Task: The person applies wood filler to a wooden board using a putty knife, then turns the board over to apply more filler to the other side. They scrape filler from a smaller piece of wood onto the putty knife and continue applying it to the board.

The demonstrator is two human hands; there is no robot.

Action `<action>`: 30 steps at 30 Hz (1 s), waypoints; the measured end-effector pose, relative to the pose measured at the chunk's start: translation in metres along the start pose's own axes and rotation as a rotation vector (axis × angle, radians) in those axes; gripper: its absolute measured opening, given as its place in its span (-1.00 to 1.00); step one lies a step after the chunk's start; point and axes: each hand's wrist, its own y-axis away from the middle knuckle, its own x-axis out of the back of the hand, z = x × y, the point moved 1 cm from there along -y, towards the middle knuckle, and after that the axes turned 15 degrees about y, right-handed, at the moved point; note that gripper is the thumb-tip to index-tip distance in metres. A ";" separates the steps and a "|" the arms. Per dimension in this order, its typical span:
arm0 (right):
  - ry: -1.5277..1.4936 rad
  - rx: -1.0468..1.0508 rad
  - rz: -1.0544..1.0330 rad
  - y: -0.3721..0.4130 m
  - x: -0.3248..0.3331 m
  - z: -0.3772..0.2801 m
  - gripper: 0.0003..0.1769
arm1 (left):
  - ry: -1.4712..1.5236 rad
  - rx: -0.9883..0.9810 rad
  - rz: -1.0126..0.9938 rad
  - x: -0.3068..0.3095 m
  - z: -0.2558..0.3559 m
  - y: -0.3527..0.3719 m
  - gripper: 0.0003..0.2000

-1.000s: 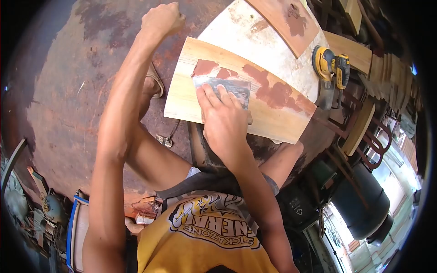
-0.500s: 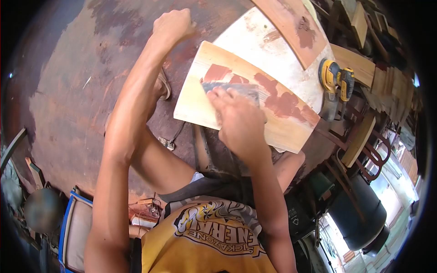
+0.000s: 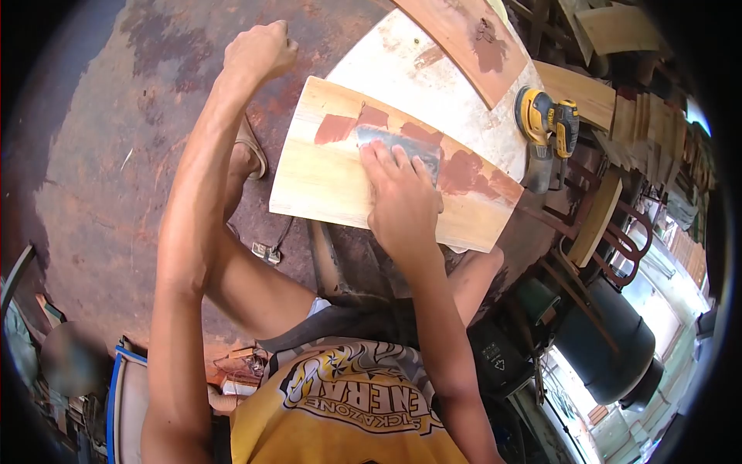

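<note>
My right hand (image 3: 402, 197) holds a flat grey scraper blade (image 3: 423, 155) against a pale wooden board (image 3: 317, 170). Its fingers are spread over the blade. Reddish-brown filler patches (image 3: 464, 172) run along the board's upper part, on both sides of the blade. My left hand (image 3: 261, 52) is raised above and left of the board, fingers curled into a fist, touching nothing I can make out. The board lies partly over a round whitish surface (image 3: 386, 58).
A second board (image 3: 468, 46) with a filler blob lies at the top. A yellow and black sander (image 3: 545, 120) stands at the right edge of the round surface. Stacked wood (image 3: 649, 127), a dark drum (image 3: 607, 340) and a power socket (image 3: 265, 253) are around.
The whole view has shifted, so most things appear further left. My right hand and the blade have moved right along the board, uncovering filler on the left. My left hand remains curled.
</note>
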 end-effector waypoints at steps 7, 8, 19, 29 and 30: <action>-0.076 -0.030 0.110 -0.028 0.024 0.021 -0.47 | -0.021 -0.001 -0.014 -0.006 0.004 -0.003 -0.65; -0.070 -0.008 0.090 -0.032 0.020 0.021 -0.47 | -0.019 -0.012 -0.017 -0.007 0.005 -0.002 -0.66; -0.306 0.097 -0.017 -0.033 0.049 -0.001 -0.47 | 0.010 0.026 -0.012 0.002 0.002 -0.002 -0.65; -0.031 0.059 0.153 -0.056 0.012 -0.042 -0.48 | 0.021 0.022 -0.013 0.007 -0.003 0.000 -0.65; -0.006 0.076 0.178 -0.051 0.013 -0.044 -0.49 | 0.025 0.023 -0.007 0.007 -0.003 0.000 -0.65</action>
